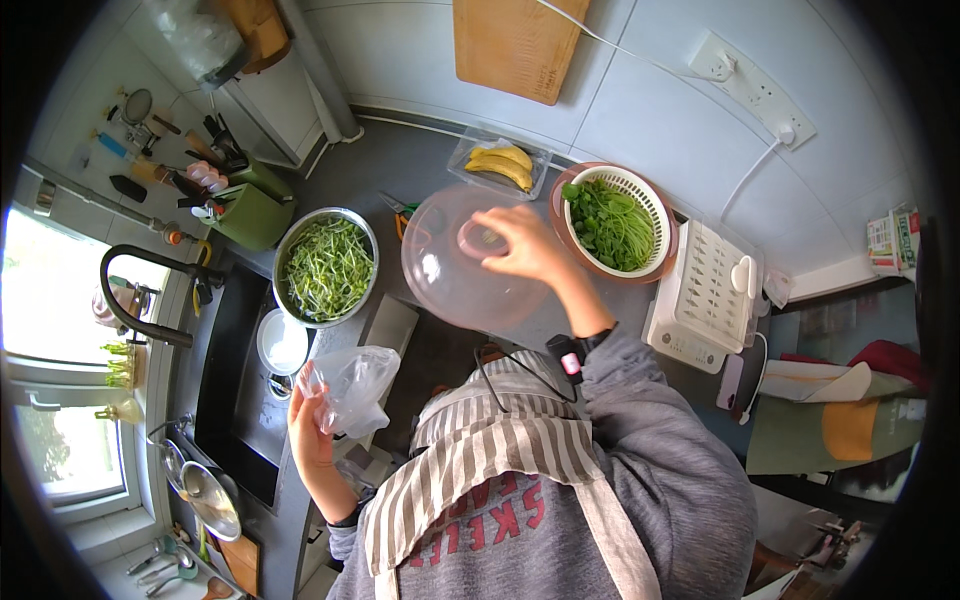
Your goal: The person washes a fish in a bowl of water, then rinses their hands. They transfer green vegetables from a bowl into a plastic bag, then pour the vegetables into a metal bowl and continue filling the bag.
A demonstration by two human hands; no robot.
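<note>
A clear plastic bag [356,386] is pinched in my left hand [307,427], beside the front edge of the sink. My right hand [517,240] grips the knob of a see-through pinkish lid [442,277] over the counter. Left of the lid, a steel bowl [279,259] holds cut green shoots with pale stems [330,270]. On the lid's other side stands a white colander [661,217] set in a brownish-pink basin [559,206], with leafy greens [611,225] in it. Orange-and-green-handled scissors [403,217] lie partly behind the lid.
Two bananas [501,166] lie in a clear tray by the wall. A white lidded appliance [701,296] and a phone [729,381] are at the right. On the left are a black sink [240,405], its faucet [112,277], a white tub [283,342] and a green knife holder [251,217].
</note>
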